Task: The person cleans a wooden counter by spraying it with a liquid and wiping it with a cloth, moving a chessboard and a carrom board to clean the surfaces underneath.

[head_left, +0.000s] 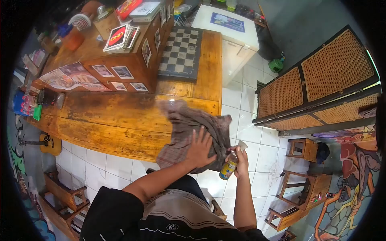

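Observation:
A dark, crumpled checked cloth (181,128) lies over the right end of the wooden counter (120,128) and hangs past its edge. My left hand (200,148) rests flat on this cloth with its fingers spread. In my right hand (241,160), to the right of the cloth, is a small bottle with a yellow and blue label (228,168) and a pale top. The fingers are wrapped round its upper part, and the bottle tilts with its base toward the lower left.
Behind the cloth lies a checkered board (181,52). A raised wooden box (136,68) carries UNO cards (118,37) and containers. A white cabinet (231,44) and a woven folding screen (313,80) stand right. Wooden stools (301,149) and a guitar (51,144) are below.

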Available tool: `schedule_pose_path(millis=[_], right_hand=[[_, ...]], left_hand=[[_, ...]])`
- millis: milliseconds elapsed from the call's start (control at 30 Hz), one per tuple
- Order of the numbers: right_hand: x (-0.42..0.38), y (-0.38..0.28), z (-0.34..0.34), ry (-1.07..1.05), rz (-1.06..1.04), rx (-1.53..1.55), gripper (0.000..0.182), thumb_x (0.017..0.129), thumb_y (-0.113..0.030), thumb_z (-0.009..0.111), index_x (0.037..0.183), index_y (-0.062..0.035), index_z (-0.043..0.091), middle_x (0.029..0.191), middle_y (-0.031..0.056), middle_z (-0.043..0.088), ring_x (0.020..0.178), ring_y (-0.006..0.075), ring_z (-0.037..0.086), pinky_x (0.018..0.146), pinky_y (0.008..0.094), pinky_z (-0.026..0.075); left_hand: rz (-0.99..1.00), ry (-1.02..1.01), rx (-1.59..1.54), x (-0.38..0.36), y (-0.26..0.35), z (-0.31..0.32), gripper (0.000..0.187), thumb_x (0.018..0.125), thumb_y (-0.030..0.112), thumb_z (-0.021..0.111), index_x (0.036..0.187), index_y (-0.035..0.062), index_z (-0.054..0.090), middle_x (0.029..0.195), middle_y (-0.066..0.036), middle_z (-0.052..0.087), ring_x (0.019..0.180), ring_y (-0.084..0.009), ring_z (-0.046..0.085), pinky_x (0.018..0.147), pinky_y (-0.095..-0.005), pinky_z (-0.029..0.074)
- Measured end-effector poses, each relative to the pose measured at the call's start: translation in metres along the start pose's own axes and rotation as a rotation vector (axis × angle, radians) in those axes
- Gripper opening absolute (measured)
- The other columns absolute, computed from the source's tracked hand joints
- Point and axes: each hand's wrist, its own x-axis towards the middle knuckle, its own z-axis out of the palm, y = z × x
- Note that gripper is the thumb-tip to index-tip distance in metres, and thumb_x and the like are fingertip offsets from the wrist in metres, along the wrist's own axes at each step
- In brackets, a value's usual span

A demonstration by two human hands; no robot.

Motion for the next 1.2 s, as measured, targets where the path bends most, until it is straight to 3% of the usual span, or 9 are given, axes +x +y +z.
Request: schedule_pose_path(millis=[100, 233, 267, 333, 467, 733, 867, 1033, 1200], right_hand=[[0.006, 0.001, -0.01, 0.033, -0.001, 0.124, 0.035, 0.095, -0.038, 0.057, 0.104, -0.0045, 0.053, 0.092, 0.0108, 0.059, 0.062, 0.0193, 0.06, 0.058, 0.0296, 0.05], [0.023, -0.005, 0.013, -0.025, -0.018, 0.109, 0.037, 0.096, -0.038, 0.055, 0.112, -0.0047, 0.052, 0.088, 0.0088, 0.057, 0.062, 0.0191, 0.061, 0.058, 0.0295, 0.05], [0.027, -0.009, 0.025, -0.043, -0.025, 0.061, 0.04, 0.096, -0.04, 0.054, 0.117, -0.0056, 0.051, 0.087, 0.0084, 0.057, 0.062, 0.0197, 0.06, 0.058, 0.0302, 0.05], [0.036, -0.011, 0.046, -0.091, -0.029, 0.017, 0.048, 0.097, -0.042, 0.053, 0.128, -0.0062, 0.048, 0.088, 0.0085, 0.057, 0.061, 0.0205, 0.06, 0.058, 0.0304, 0.05], [0.044, -0.016, 0.102, -0.184, -0.06, -0.045, 0.049, 0.096, -0.041, 0.054, 0.13, -0.0072, 0.046, 0.092, 0.0098, 0.06, 0.061, 0.0206, 0.06, 0.057, 0.0303, 0.049], [0.035, 0.004, 0.222, -0.406, 0.019, -0.137, 0.042, 0.095, -0.041, 0.056, 0.12, -0.0068, 0.051, 0.087, 0.0103, 0.061, 0.061, 0.02, 0.061, 0.057, 0.0298, 0.049], [0.031, 0.058, 0.301, -0.314, 0.011, -0.104, 0.03, 0.094, -0.03, 0.063, 0.107, -0.004, 0.056, 0.086, 0.0078, 0.061, 0.059, 0.0169, 0.059, 0.054, 0.0299, 0.049], [0.032, 0.079, 0.379, -0.287, -0.032, -0.156, 0.035, 0.093, -0.035, 0.063, 0.106, -0.0034, 0.056, 0.084, 0.0062, 0.058, 0.06, 0.0164, 0.059, 0.056, 0.0309, 0.05], [0.042, 0.097, 0.405, -0.225, -0.049, -0.156, 0.039, 0.091, -0.035, 0.067, 0.108, -0.0013, 0.058, 0.089, 0.0057, 0.06, 0.07, 0.0139, 0.059, 0.057, 0.03, 0.051]], left_hand=[[0.046, 0.082, -0.103, 0.002, 0.008, 0.002, 0.081, 0.086, 0.061, 0.05, 0.135, -0.0036, 0.045, 0.145, -0.022, 0.037, 0.143, -0.0432, 0.012, 0.113, -0.0627, 0.008], [0.111, 0.022, -0.101, -0.02, -0.014, -0.009, 0.08, 0.088, 0.064, 0.047, 0.146, 0.0108, 0.035, 0.155, -0.012, 0.025, 0.144, -0.0372, 0.014, 0.115, -0.0595, 0.01], [0.083, -0.03, -0.066, -0.028, -0.02, -0.014, 0.081, 0.087, 0.068, 0.046, 0.15, 0.0208, 0.029, 0.158, -0.007, 0.018, 0.145, -0.0349, 0.012, 0.115, -0.0587, 0.01], [0.048, -0.032, -0.065, -0.044, -0.036, -0.022, 0.082, 0.086, 0.07, 0.046, 0.151, 0.0234, 0.028, 0.159, -0.007, 0.017, 0.146, -0.0343, 0.011, 0.115, -0.0587, 0.009], [-0.021, -0.011, -0.059, -0.078, -0.076, -0.04, 0.085, 0.082, 0.074, 0.048, 0.151, 0.0294, 0.027, 0.159, -0.006, 0.016, 0.147, -0.0322, 0.012, 0.116, -0.0583, 0.009], [-0.154, 0.071, 0.046, -0.183, -0.222, -0.101, 0.087, 0.078, 0.076, 0.051, 0.148, 0.0268, 0.035, 0.156, -0.007, 0.026, 0.145, -0.032, 0.02, 0.115, -0.057, 0.015], [-0.191, 0.038, 0.089, -0.267, -0.333, -0.147, 0.088, 0.075, 0.074, 0.056, 0.147, 0.0271, 0.037, 0.156, -0.008, 0.026, 0.144, -0.0326, 0.021, 0.115, -0.057, 0.015], [-0.422, 0.069, 0.095, -0.322, -0.431, -0.174, 0.092, 0.071, 0.073, 0.061, 0.146, 0.0234, 0.04, 0.157, -0.011, 0.022, 0.145, -0.0351, 0.017, 0.116, -0.0572, 0.01], [-0.613, 0.146, 0.21, -0.292, -0.423, -0.182, 0.102, 0.071, 0.073, 0.061, 0.146, 0.0105, 0.035, 0.159, -0.018, 0.007, 0.147, -0.0383, 0.004, 0.116, -0.057, 0.005]])
